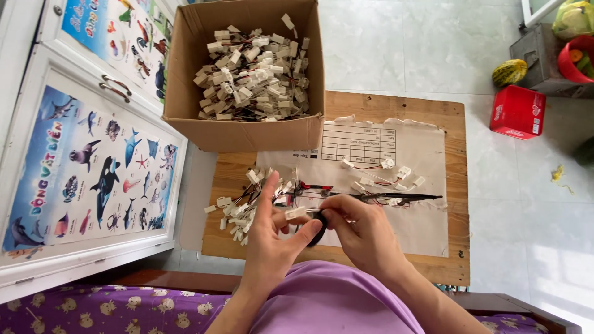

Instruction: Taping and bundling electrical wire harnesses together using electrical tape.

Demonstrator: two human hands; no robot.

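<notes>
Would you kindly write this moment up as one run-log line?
left hand: holds white connector | right hand: pinches black tape roll | wooden table: loose connectors | cardboard box: full

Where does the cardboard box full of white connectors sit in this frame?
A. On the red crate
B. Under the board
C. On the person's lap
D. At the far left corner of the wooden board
D: the cardboard box rests at the wooden board's far left corner, beyond both hands.
</notes>
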